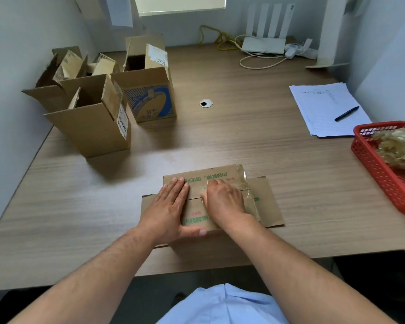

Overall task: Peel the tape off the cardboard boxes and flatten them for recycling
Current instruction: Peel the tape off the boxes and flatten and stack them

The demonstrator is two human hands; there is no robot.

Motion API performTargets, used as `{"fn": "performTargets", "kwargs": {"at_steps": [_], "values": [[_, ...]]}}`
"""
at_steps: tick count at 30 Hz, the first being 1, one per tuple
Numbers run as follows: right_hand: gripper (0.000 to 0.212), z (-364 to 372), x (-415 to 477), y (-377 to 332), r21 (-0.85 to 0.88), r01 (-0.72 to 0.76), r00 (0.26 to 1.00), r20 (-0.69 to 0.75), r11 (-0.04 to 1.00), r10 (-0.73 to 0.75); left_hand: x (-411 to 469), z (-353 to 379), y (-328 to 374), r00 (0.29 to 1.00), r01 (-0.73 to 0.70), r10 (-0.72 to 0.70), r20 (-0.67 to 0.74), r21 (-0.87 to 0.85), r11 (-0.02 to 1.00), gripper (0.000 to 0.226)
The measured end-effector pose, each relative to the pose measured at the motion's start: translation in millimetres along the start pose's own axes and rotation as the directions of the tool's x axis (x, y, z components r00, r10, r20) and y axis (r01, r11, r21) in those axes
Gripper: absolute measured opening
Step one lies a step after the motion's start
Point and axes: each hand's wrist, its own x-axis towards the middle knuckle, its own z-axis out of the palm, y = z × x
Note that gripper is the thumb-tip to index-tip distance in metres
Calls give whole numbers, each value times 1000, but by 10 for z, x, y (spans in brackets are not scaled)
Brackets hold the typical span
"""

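A brown cardboard box (264, 202) with green print lies near the desk's front edge, its top flaps meeting along a seam. Clear tape (248, 195) runs across the flaps on its right part. My left hand (171, 206) lies flat on the box's left half, fingers straight and thumb along the near edge. My right hand (222, 199) sits just right of it with fingers curled down onto the tape at the seam; the fingertips are hidden. Three opened cardboard boxes (91, 122) stand at the desk's left rear.
A red plastic basket (381, 174) holding a wad of crumpled tape (398, 148) sits at the right edge. Papers (325, 108) with a black pen (346, 113) lie behind it. A router (263, 44) and cables sit at the back. A cable hole (206, 103) marks mid-desk.
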Motion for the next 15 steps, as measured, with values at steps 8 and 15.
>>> {"fn": "performTargets", "kwargs": {"at_steps": [8, 15], "values": [[16, -172, -21, 321, 700, -330, 941, 196, 634, 274, -4, -24, 6, 999, 15, -15, 32, 3, 1000, 140], [14, -108, 9, 466, 486, -286, 956, 93, 826, 277, -3, -23, 18, 999, 28, -28, 40, 3, 1000, 136]]}}
